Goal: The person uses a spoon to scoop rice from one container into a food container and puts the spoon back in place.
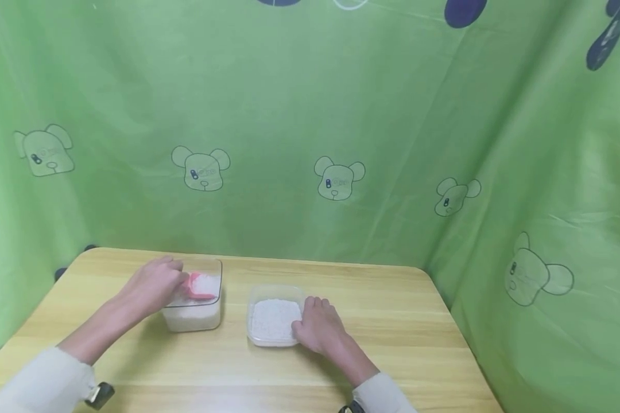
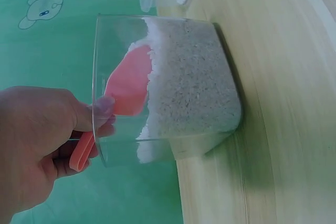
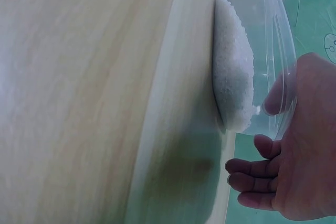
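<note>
My left hand [image 1: 156,285] pinches the handle of a pink scoop [image 2: 128,80]. The scoop's bowl is inside a tall clear container [image 1: 193,321], against the white rice [image 2: 191,74] that partly fills it, and some white rice lies in the bowl. To the right stands a lower clear plastic box [image 1: 255,342] with a layer of white rice [image 1: 275,318]. My right hand [image 1: 320,326] holds that box by its right side, the thumb over the rim and the index finger outside. In the right wrist view its other fingers [image 3: 254,183] are loosely bent, off the box.
Both containers stand near the back of a light wooden table [image 1: 227,373], with a gap between them. A green curtain [image 1: 268,115] printed with bear faces hangs behind the table and along its sides.
</note>
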Tool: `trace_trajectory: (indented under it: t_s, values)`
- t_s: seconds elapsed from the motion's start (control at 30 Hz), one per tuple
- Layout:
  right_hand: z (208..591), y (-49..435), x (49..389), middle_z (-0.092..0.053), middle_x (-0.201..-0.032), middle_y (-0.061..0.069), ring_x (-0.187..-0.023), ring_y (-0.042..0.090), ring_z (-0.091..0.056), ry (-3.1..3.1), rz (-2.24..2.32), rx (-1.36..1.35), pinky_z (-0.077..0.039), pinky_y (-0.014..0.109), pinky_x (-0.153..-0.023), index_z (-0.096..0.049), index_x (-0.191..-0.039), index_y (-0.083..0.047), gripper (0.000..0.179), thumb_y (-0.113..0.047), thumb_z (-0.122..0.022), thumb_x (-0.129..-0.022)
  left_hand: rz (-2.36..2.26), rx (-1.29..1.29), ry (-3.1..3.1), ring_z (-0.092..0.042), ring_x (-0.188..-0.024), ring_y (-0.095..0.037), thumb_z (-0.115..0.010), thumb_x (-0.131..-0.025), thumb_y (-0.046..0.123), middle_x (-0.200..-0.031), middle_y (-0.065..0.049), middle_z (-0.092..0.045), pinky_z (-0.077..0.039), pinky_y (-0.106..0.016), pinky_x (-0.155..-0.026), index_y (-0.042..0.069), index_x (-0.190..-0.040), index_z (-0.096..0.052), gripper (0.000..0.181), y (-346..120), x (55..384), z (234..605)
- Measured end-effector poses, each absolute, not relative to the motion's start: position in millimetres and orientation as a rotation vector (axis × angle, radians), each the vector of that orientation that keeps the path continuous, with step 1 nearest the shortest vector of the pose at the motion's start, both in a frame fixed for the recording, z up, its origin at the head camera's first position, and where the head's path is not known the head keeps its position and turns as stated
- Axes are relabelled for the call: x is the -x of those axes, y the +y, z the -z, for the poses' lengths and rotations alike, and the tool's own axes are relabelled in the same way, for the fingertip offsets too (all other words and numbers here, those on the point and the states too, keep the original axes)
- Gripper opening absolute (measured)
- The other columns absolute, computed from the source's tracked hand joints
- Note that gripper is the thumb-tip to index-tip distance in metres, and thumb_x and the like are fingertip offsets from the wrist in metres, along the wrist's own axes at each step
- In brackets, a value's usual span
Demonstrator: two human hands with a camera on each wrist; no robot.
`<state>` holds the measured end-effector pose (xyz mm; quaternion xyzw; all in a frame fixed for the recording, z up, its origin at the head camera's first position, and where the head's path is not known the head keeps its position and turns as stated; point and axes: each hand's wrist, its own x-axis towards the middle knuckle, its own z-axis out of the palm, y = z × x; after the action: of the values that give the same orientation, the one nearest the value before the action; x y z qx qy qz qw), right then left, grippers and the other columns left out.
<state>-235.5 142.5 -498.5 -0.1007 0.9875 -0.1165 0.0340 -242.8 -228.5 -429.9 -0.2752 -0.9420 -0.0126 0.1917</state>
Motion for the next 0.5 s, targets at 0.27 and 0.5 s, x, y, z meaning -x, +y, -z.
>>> trace_trajectory:
  t_s: [0.27, 0.5]
  values:
    - [500.8, 143.6, 234.0, -0.051, -0.09, 0.01, -0.085, 0.025, -0.046, 3.045, 0.369, 0.332, -0.043, 0.042, -0.078, -0.055, -0.105, 0.003, 0.038, -0.03, -0.054, -0.085, 0.149, 0.735, -2.657, -0.045, -0.067, -0.014, -0.083, -0.083, 0.006, -0.066, 0.004, -0.054, -0.039, -0.029, -0.059, 0.014, -0.074, -0.075, 0.015, -234.7, 237.3, 430.2]
    - [500.4, 143.9, 234.9, -0.05, -0.09, 0.01, -0.085, 0.025, -0.045, 3.055, 0.363, 0.342, -0.043, 0.042, -0.077, -0.054, -0.103, 0.002, 0.037, -0.03, -0.054, -0.084, 0.26, 0.711, -2.683, -0.047, -0.069, -0.013, -0.083, -0.084, 0.009, -0.071, 0.005, -0.06, -0.041, -0.028, -0.061, 0.011, -0.086, -0.08, 0.004, -238.5, 234.7, 428.6]
